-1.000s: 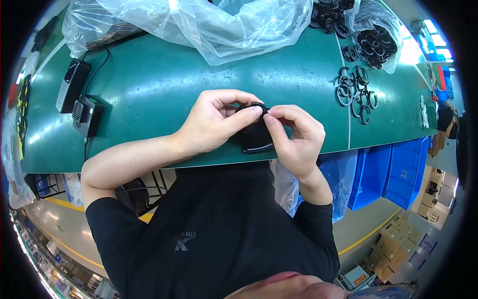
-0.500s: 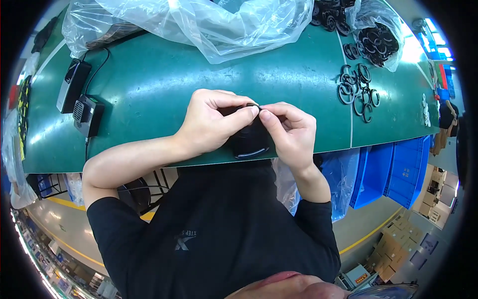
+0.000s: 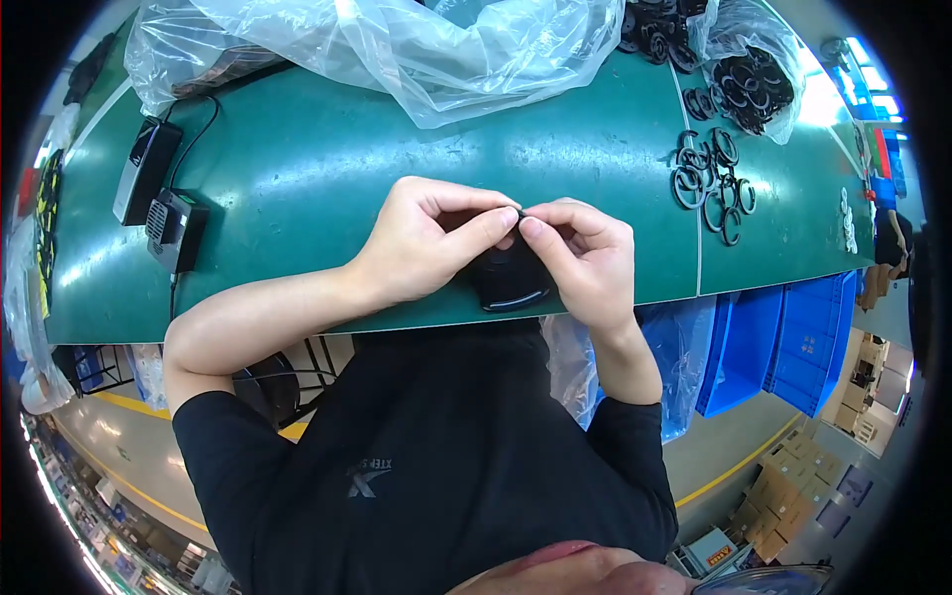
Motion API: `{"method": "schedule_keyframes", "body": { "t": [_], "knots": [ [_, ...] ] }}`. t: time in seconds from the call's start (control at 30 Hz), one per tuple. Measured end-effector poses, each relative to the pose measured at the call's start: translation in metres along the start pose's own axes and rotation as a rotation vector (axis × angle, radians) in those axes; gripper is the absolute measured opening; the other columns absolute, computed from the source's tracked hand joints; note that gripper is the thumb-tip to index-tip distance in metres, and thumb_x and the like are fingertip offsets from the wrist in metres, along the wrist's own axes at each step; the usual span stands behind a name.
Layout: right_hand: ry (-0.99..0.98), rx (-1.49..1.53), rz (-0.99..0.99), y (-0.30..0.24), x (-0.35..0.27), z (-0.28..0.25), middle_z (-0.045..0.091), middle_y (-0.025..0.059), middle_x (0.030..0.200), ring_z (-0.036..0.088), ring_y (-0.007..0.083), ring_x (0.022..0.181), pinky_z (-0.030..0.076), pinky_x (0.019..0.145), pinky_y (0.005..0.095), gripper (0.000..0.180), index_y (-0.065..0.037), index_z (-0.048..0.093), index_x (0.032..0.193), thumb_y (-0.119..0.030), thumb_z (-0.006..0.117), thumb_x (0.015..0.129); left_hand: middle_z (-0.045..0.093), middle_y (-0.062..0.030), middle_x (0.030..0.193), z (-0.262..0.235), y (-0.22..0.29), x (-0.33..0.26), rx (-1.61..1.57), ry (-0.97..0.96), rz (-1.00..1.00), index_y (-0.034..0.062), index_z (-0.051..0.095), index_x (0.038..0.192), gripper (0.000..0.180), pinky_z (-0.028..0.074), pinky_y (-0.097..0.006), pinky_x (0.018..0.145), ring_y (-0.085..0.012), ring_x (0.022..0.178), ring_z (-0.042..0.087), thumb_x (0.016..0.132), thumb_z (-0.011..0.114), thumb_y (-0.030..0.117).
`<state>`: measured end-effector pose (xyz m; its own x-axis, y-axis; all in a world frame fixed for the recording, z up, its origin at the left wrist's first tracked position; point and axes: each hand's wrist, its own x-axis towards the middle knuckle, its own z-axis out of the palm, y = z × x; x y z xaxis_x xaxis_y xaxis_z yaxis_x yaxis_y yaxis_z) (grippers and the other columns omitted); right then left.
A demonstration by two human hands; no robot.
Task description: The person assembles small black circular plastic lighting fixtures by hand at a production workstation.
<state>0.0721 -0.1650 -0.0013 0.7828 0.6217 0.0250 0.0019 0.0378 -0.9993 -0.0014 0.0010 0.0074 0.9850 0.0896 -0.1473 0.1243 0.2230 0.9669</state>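
Observation:
A smooth black part (image 3: 511,283) with a rounded, shiny lower edge stands at the near edge of the green table, in front of my chest. My left hand (image 3: 431,233) is closed, its thumb and forefinger pinching the far end of this part. From the other side, my right hand (image 3: 585,253) pinches the same spot, also closed. The fingertips of both hands nearly meet there over a small dark bit of edge. My fingers hide most of the part's upper end, so its exact kind does not show.
Several loose black rings (image 3: 709,178) lie to the right, beyond them a clear bag (image 3: 759,84) of similar black pieces. Clear plastic sheeting (image 3: 436,59) covers the far side. Two black-and-grey boxes with cables (image 3: 177,228) stand left. Blue bins (image 3: 808,342) sit below the right edge.
The black part has shifted slightly to the right and tilted a little. Both hands have moved slightly with it, and their pinch stays at its far end.

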Motion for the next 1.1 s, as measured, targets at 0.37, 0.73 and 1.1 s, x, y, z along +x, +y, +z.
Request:
{"method": "schedule_keyframes", "body": {
  "t": [0.37,0.73,1.1],
  "knots": [
    [-0.012,-0.026,0.021,-0.001,-0.001,0.006,0.063,0.0057,0.078,0.058,0.0076,0.069,0.046,0.06,0.0192,0.007,0.004,0.064,0.086,-0.002,0.063,0.082,0.066,-0.011,0.081,-0.001,0.004,-0.004,0.102,0.031,0.056,-0.0063,0.066,0.091,0.018,0.05,-0.023,0.065,-0.0115,0.071,0.062,0.085,0.059,0.008],
    [0.051,0.192,0.042,-0.008,0.002,-0.006,0.064,0.0079,0.087,0.059,0.0097,0.077,0.048,0.069,0.02,0.011,0.006,0.062,0.092,-0.001,0.059,0.085,0.064,-0.0072,0.096,0.003,-0.002,0.002,-0.213,-0.114,-0.028,-0.0053,0.059,0.109,0.027,0.048,-0.023,0.078,-0.01,0.087,0.059,0.086,0.06,0.007],
    [0.161,-0.658,-0.502,-0.032,0.01,0.004,0.062,0.011,0.074,0.061,0.0193,0.062,0.048,0.052,0.0262,0.017,0.001,0.066,0.081,-0.004,0.074,0.067,0.066,-0.0054,0.074,0.008,0.003,-0.008,0.265,-0.037,0.184,-0.0002,0.061,0.107,0.025,0.045,-0.021,0.057,-0.0011,0.068,0.052,0.082,0.062,0.004]
  ]
}}
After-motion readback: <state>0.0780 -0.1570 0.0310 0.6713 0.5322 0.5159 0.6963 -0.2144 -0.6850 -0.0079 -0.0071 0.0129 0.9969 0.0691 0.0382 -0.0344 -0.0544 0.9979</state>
